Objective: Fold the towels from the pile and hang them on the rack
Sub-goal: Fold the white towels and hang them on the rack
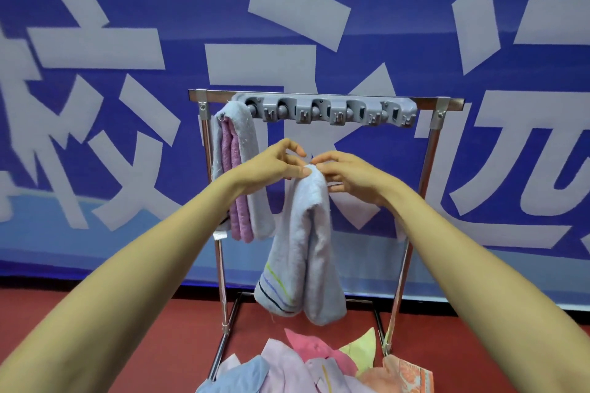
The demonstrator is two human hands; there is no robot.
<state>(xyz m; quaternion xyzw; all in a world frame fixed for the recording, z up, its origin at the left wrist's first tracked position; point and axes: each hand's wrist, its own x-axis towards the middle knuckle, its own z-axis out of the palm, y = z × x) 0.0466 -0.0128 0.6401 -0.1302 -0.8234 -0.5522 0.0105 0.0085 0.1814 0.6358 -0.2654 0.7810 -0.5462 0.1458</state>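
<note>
Towel-hanging in front of a blue banner: a person holds a folded pale blue towel (303, 249) up in the air, just ahead of a metal rack (429, 163) and below its top bar. The left hand (274, 166) and right hand (348, 175) meet at the towel's top fold, both pinching it between thumb and fingertips. The towel hangs down doubled, and its striped end, with black, blue and green lines, dangles above the floor.

Along the rack's top bar runs a grey hook strip (322, 110). At its left end a light blue towel (247, 137) is draped over the strip, with a purple towel (233, 150) hanging against it; the person's left forearm crosses in front of their lower halves.

The rack stands on a dark red floor (127, 329), its base frame close to the wall. Behind it stretches the banner (383, 57), deep blue with large white characters and a paler blue band low on the left. At the person's feet, between the rack's legs, lies the pile (287, 367) of unfolded towels in pink, lilac, blue, yellow and patterned orange.
</note>
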